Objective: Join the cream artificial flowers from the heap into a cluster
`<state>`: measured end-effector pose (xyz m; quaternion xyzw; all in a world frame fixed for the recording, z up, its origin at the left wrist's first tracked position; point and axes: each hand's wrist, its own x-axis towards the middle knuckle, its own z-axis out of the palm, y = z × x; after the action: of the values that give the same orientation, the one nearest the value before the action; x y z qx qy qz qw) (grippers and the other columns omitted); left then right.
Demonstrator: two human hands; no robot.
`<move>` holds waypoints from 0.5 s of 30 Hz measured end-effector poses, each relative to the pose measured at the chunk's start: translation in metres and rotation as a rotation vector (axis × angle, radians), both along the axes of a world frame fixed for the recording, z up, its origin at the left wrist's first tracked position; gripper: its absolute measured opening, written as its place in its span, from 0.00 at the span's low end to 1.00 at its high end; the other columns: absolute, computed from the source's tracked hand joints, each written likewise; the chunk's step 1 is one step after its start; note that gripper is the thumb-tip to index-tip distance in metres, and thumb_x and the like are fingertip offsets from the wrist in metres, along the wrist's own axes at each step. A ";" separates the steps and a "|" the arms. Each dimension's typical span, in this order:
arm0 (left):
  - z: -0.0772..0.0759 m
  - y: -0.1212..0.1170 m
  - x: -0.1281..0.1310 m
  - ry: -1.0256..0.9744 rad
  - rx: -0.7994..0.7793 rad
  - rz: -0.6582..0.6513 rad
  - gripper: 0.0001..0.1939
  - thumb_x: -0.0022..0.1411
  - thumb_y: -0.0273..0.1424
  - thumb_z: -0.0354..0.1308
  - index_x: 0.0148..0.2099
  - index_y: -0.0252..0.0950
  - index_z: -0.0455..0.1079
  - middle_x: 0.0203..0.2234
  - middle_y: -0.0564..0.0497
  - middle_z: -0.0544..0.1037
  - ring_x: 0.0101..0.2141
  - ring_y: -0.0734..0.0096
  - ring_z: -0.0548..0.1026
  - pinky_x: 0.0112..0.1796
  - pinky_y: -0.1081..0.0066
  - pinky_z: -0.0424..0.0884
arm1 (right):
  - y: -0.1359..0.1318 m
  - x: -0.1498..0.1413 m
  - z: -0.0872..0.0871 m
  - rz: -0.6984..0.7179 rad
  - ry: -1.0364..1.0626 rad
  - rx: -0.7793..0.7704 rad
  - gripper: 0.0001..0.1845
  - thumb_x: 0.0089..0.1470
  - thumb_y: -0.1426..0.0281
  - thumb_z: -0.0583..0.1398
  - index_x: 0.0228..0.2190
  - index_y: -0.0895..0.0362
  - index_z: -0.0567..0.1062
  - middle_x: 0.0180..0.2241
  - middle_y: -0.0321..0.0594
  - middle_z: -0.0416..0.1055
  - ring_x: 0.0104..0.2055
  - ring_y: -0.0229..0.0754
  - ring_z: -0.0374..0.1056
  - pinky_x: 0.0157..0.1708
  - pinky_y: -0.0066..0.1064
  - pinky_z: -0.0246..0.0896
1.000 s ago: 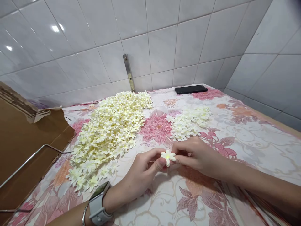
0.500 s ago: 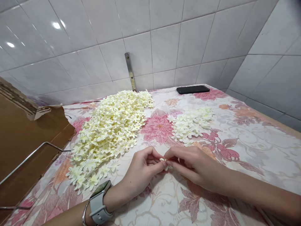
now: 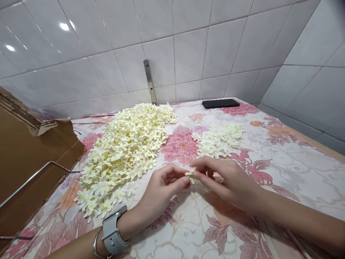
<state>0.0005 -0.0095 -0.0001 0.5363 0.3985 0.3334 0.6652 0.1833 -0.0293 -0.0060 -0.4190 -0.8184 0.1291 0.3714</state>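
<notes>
A small white artificial-looking flower (image 3: 192, 177) with a pale yellow centre is pinched between the thumb and index finger of my left hand (image 3: 164, 187). From the other side, the thumb of my right hand (image 3: 223, 178) meets the same flower. The right index finger is raised a little above that thumb, and the remaining right fingers curl behind, partly hidden. Left of my hands lies a large heap of cream-yellow flowers (image 3: 132, 144). Beyond my right hand is a smaller, flatter pile of whiter flowers (image 3: 219, 138).
A floral tablecloth (image 3: 178, 237) covers the table. At the left edge stands a torn cardboard box (image 3: 40, 158) with a bent metal wire (image 3: 32, 178) before it. A black phone (image 3: 221, 103) lies near the tiled wall (image 3: 188, 54), where a metal bracket (image 3: 150, 81) is fixed.
Both hands have shifted slightly upward. My right index finger has lifted away from the left fingertips, and more of the flower shows between the hands.
</notes>
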 end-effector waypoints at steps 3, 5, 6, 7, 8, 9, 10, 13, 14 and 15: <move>0.001 -0.003 -0.001 0.053 0.124 0.027 0.03 0.56 0.29 0.60 0.33 0.34 0.72 0.27 0.53 0.76 0.31 0.73 0.74 0.34 0.75 0.69 | -0.001 -0.001 0.001 0.009 0.059 -0.065 0.04 0.57 0.75 0.54 0.34 0.57 0.69 0.23 0.34 0.71 0.23 0.34 0.66 0.23 0.23 0.58; 0.001 -0.005 -0.001 0.093 0.179 0.026 0.03 0.57 0.28 0.59 0.32 0.34 0.71 0.26 0.54 0.74 0.30 0.74 0.73 0.32 0.76 0.68 | -0.003 -0.003 0.001 0.072 -0.006 0.084 0.08 0.57 0.77 0.51 0.31 0.57 0.69 0.23 0.36 0.69 0.23 0.35 0.63 0.22 0.24 0.56; 0.001 -0.007 -0.001 0.108 0.205 0.025 0.03 0.57 0.27 0.58 0.31 0.34 0.70 0.24 0.54 0.74 0.29 0.75 0.72 0.31 0.77 0.67 | -0.005 -0.003 0.002 0.100 -0.059 0.175 0.10 0.57 0.78 0.50 0.29 0.58 0.69 0.22 0.37 0.68 0.22 0.35 0.61 0.21 0.25 0.55; 0.001 -0.008 -0.001 0.120 0.232 0.024 0.04 0.57 0.26 0.58 0.30 0.34 0.69 0.24 0.55 0.73 0.28 0.76 0.71 0.30 0.78 0.66 | -0.006 -0.004 0.002 0.123 -0.118 0.264 0.13 0.57 0.79 0.48 0.29 0.58 0.69 0.21 0.37 0.66 0.21 0.35 0.59 0.20 0.26 0.53; 0.001 -0.009 -0.001 0.129 0.256 0.024 0.04 0.57 0.26 0.57 0.29 0.34 0.69 0.23 0.55 0.72 0.27 0.77 0.70 0.29 0.78 0.65 | -0.007 -0.005 0.004 0.145 -0.186 0.349 0.15 0.57 0.80 0.46 0.28 0.59 0.70 0.20 0.38 0.65 0.21 0.36 0.58 0.20 0.27 0.52; 0.000 -0.010 -0.001 0.136 0.274 0.024 0.04 0.56 0.25 0.57 0.28 0.34 0.68 0.22 0.56 0.71 0.26 0.77 0.69 0.28 0.78 0.64 | -0.009 -0.006 0.005 0.174 -0.263 0.430 0.16 0.57 0.81 0.46 0.28 0.59 0.70 0.19 0.38 0.65 0.20 0.37 0.57 0.20 0.28 0.52; 0.000 -0.010 -0.001 0.142 0.280 0.026 0.04 0.56 0.24 0.57 0.28 0.34 0.67 0.22 0.56 0.70 0.25 0.78 0.67 0.27 0.79 0.63 | -0.009 -0.006 0.006 0.208 -0.343 0.507 0.17 0.57 0.81 0.45 0.28 0.60 0.71 0.19 0.39 0.66 0.20 0.37 0.57 0.20 0.29 0.53; 0.000 -0.009 -0.001 0.120 0.208 0.041 0.05 0.53 0.23 0.57 0.26 0.33 0.66 0.19 0.57 0.68 0.23 0.79 0.66 0.25 0.79 0.61 | -0.009 -0.006 0.006 0.290 -0.514 0.650 0.15 0.57 0.82 0.47 0.31 0.62 0.72 0.21 0.42 0.70 0.22 0.40 0.62 0.21 0.32 0.58; 0.000 -0.008 0.000 0.098 0.158 0.050 0.05 0.53 0.24 0.57 0.26 0.33 0.66 0.19 0.57 0.68 0.22 0.79 0.67 0.24 0.80 0.62 | -0.008 -0.005 0.005 0.282 -0.491 0.623 0.14 0.57 0.81 0.48 0.33 0.62 0.72 0.22 0.43 0.71 0.23 0.41 0.64 0.22 0.32 0.60; 0.001 -0.007 0.000 0.070 0.103 0.058 0.05 0.53 0.24 0.58 0.26 0.34 0.65 0.18 0.57 0.69 0.22 0.79 0.68 0.24 0.80 0.63 | -0.006 -0.004 0.004 0.248 -0.422 0.553 0.12 0.57 0.80 0.49 0.35 0.62 0.71 0.24 0.44 0.72 0.25 0.42 0.65 0.23 0.32 0.61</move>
<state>0.0007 -0.0161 0.0004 0.5695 0.4192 0.3534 0.6124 0.1796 -0.0357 -0.0017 -0.2179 -0.9255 -0.1420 0.2753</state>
